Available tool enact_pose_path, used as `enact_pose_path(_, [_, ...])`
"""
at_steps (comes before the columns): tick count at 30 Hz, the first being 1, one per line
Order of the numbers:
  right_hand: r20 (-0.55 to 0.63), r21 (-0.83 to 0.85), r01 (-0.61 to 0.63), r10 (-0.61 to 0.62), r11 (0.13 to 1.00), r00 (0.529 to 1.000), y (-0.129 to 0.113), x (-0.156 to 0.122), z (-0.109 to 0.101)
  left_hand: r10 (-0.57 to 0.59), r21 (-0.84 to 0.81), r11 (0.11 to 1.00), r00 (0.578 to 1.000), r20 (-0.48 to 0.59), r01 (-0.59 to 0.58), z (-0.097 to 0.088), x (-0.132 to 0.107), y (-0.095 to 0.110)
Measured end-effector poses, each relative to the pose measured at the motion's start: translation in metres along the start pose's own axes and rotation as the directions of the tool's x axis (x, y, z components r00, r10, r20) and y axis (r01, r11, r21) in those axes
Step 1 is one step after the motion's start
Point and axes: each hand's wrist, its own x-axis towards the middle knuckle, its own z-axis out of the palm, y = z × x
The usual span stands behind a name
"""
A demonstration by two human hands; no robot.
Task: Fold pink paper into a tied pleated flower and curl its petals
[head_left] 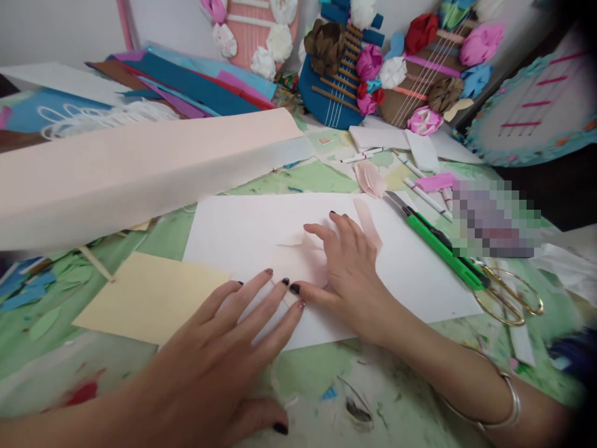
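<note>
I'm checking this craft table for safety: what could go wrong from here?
The green cutter lies on the white sheet with its blade apparently out, so the right hand could get nicked if it swings toward it.

The small pale pink paper under the right hand looks thin and might crease.

The scissors overlap the cutter's end, so picking up one could shift the other.

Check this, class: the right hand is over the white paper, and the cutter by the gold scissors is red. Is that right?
Not quite: the head view shows the cutter by the gold scissors is green, not red. The right hand is indeed over the white paper.
</note>
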Motion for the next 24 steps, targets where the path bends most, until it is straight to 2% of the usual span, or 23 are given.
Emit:
enact_pose_path(4, [-0.006, 0.010, 0.009, -0.009, 1.000, 1.000, 0.0005, 0.0003, 0.0002, -0.114, -0.025, 0.993, 0.993, -0.010, 0.114, 0.0005, -0.0043, 0.0032])
enact_pose_path(10, [-0.032, 0.016, 0.017, -0.017, 1.000, 0.999, 0.0009, -0.0002, 0.0021, -0.048, -0.011, 0.999, 0.999, 0.002, 0.048, -0.0012, -0.0066, -0.0031])
enact_pose_path(24, [-0.055, 0.009, 0.005, -0.005, 1.000, 0.998, 0.0021, 0.0011, 0.0060, -0.128, -0.027, 0.991, 0.991, 0.028, 0.129, -0.0045, -0.0104, 0.0010])
